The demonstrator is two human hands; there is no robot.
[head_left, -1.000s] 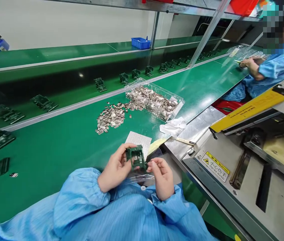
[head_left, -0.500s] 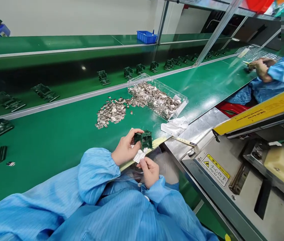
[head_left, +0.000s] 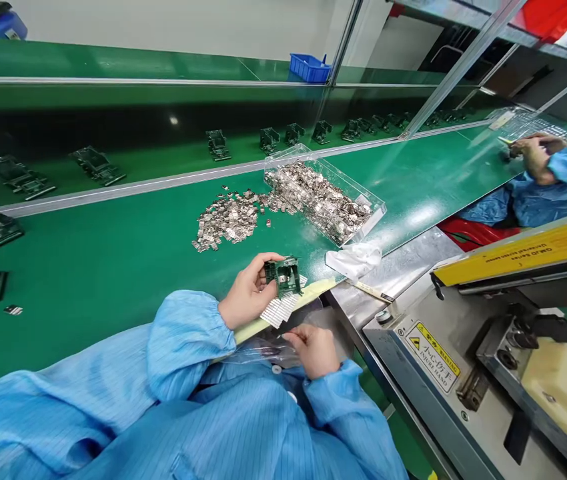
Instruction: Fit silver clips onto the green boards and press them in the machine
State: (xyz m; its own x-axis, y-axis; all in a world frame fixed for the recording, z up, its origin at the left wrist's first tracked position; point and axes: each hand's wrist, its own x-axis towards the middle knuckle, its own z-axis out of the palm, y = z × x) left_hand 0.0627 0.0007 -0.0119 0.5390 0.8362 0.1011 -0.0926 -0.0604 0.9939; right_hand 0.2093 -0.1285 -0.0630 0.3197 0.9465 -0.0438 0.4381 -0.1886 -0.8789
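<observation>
My left hand (head_left: 248,293) is closed around a dark green circuit-board assembly (head_left: 284,275), raised near the front edge of the green bench. A white sheet with fine stripes (head_left: 279,311) sits just under the assembly, beside my left thumb; whether those fingers also grip it I cannot tell. Below and right of the sheet is my right hand (head_left: 316,350), thumb and forefinger pinched together, apart from the sheet. What is between those fingertips, if anything, is too small to make out. Ahead lies a loose pile of small silvery metal pieces (head_left: 228,219).
A clear plastic tray (head_left: 376,215) holds many more metal pieces. Several green board assemblies (head_left: 96,165) line the back strip. A white cloth (head_left: 356,259) lies beside a metal ledge. At right stands a machine with a warning label (head_left: 432,357); beyond it a co-worker's hands (head_left: 536,152) handle something.
My right hand has come away from the striped sheet, moving down and to the right. My left hand still holds the board assembly, now turned slightly. The camera view has shifted a little.
</observation>
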